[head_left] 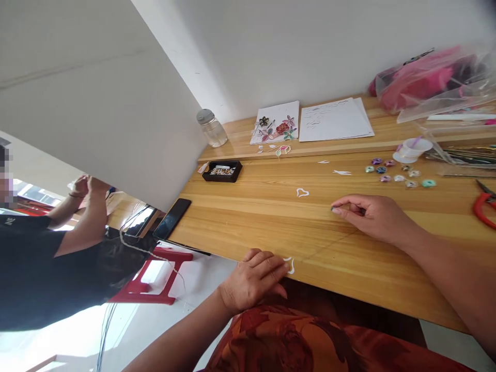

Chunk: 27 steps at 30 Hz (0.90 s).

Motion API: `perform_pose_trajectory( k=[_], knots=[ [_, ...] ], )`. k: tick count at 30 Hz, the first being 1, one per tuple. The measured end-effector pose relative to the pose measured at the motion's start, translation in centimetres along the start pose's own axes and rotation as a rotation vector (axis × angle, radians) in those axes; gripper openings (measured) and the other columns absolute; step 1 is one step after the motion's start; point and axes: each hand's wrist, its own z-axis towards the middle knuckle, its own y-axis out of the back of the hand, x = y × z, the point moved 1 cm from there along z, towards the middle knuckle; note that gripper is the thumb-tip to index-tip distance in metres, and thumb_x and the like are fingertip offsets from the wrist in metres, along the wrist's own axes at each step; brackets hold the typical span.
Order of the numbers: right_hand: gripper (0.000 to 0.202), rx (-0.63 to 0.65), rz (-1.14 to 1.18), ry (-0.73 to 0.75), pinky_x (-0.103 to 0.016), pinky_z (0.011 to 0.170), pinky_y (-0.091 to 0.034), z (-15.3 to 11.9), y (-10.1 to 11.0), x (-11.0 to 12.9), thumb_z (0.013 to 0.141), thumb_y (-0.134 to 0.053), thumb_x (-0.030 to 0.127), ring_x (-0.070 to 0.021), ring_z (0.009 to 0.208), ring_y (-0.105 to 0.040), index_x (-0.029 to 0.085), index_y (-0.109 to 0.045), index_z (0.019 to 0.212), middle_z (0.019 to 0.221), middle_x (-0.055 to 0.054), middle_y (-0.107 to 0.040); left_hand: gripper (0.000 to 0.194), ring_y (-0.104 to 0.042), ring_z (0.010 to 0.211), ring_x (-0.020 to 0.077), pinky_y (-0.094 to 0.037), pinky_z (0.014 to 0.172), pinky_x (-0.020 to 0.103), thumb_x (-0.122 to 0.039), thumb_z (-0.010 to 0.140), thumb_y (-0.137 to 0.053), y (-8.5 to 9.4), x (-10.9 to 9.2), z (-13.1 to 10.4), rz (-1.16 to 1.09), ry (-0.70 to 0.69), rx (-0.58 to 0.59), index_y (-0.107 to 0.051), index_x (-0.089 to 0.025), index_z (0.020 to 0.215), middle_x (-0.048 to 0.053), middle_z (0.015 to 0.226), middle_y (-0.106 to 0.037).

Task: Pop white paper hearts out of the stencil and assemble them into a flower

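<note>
My left hand (258, 276) rests at the table's front edge, fingers spread loosely, the fingertips touching a white cut-out shape (291, 265). To the right, my right hand (370, 214) is over the wooden table (248, 217), thumb and index finger pinched together on something small and dark that I cannot make out. A second white looped cut-out (303, 192) lies left of and beyond my right hand. Farther back are a white forked piece (342, 172) and a smaller white sliver (323, 162).
Several thread bobbins (429, 183) lie by a white cup (414, 149); red-handled pliers (484, 209) are far right. A black tray (222, 171), phone (173, 219), jar (212, 129), paper sheets (335, 120) and plastic bag (434, 82) stand around. Another person (39, 263) is at left.
</note>
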Motion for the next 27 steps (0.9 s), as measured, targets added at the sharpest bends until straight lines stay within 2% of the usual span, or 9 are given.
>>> perform_pose_trajectory(
  k=[3, 7, 11, 15, 17, 19, 22, 27],
  knots=[
    [0.045, -0.025, -0.002, -0.003, -0.031, 0.055, -0.035, -0.1, 0.0, 0.1, 0.084, -0.057, 0.066, -0.0148, 0.050, -0.045, 0.025, -0.074, 0.094, 0.054, 0.002, -0.050, 0.038, -0.065, 0.102, 0.0175, -0.045, 0.086, 0.033, -0.026, 0.093, -0.063, -0.8, 0.0, -1.0, 0.008, -0.010, -0.099, -0.056, -0.021, 0.130, 0.006, 0.113, -0.073],
    [0.043, -0.065, 0.016, -0.018, -0.030, 0.055, -0.035, -0.1, 0.2, 0.0, 0.083, -0.060, 0.063, -0.0142, 0.052, -0.045, 0.025, -0.074, 0.096, 0.056, 0.002, -0.050, 0.029, -0.066, 0.093, 0.0170, -0.047, 0.080, 0.033, -0.024, 0.088, -0.068, -1.2, -0.1, -1.3, -0.069, 0.033, -0.207, -0.063, -0.023, 0.116, 0.003, 0.104, -0.075],
    [0.038, -0.109, -0.005, -0.019, -0.029, 0.054, -0.034, -0.1, 0.5, 0.0, 0.085, -0.059, 0.058, -0.0137, 0.053, -0.045, 0.024, -0.074, 0.096, 0.057, 0.002, -0.052, 0.019, -0.066, 0.090, 0.0174, -0.050, 0.081, 0.033, -0.018, 0.090, -0.062, -0.1, -0.1, 0.1, -0.229, 0.145, -0.222, -0.067, -0.025, 0.106, 0.004, 0.096, -0.075],
    [0.032, -0.138, -0.052, -0.003, -0.029, 0.056, -0.036, -0.1, 0.5, -0.1, 0.086, -0.060, 0.051, -0.0131, 0.052, -0.046, 0.024, -0.074, 0.095, 0.056, 0.003, -0.052, 0.006, -0.067, 0.081, 0.0161, -0.053, 0.075, 0.030, -0.022, 0.089, -0.065, 1.1, 1.1, 3.6, -0.528, 0.454, -0.330, -0.070, -0.022, 0.088, 0.004, 0.084, -0.073],
    [0.030, -0.152, -0.088, -0.011, -0.029, 0.057, -0.036, 0.0, 0.5, -0.3, 0.086, -0.060, 0.049, -0.0132, 0.052, -0.047, 0.024, -0.074, 0.095, 0.055, 0.003, -0.053, 0.010, -0.066, 0.075, 0.0153, -0.053, 0.070, 0.028, -0.031, 0.085, -0.070, 1.2, 2.1, 5.9, -0.729, 0.658, -0.343, -0.072, -0.021, 0.084, 0.004, 0.082, -0.073],
    [0.030, -0.185, -0.131, -0.038, -0.030, 0.057, -0.036, 0.1, 0.6, -0.6, 0.086, -0.060, 0.049, -0.0142, 0.053, -0.049, 0.024, -0.074, 0.096, 0.056, 0.002, -0.055, 0.017, -0.064, 0.069, 0.0141, -0.051, 0.064, 0.026, -0.035, 0.081, -0.073, 0.8, 3.1, 8.3, -0.972, 0.777, -0.306, -0.072, -0.019, 0.085, 0.004, 0.078, -0.073],
    [0.029, -0.255, -0.193, -0.119, -0.030, 0.056, -0.035, 0.3, 1.0, -1.2, 0.084, -0.061, 0.047, -0.0162, 0.055, -0.053, 0.024, -0.074, 0.097, 0.059, 0.000, -0.060, 0.024, -0.061, 0.064, 0.0113, -0.049, 0.060, 0.023, -0.037, 0.074, -0.078, 0.0, 4.5, 11.4, -1.179, 0.819, -0.305, -0.073, -0.016, 0.085, 0.003, 0.075, -0.071],
    [0.030, -0.304, -0.275, -0.241, -0.031, 0.056, -0.034, 0.6, 2.0, -1.7, 0.083, -0.061, 0.043, -0.0191, 0.059, -0.056, 0.023, -0.074, 0.100, 0.064, -0.002, -0.065, 0.028, -0.062, 0.067, 0.0098, -0.051, 0.065, 0.024, -0.034, 0.068, -0.081, -1.3, 6.3, 14.8, -1.361, 0.793, -0.322, -0.072, -0.015, 0.087, 0.002, 0.078, -0.071]
  ],
)
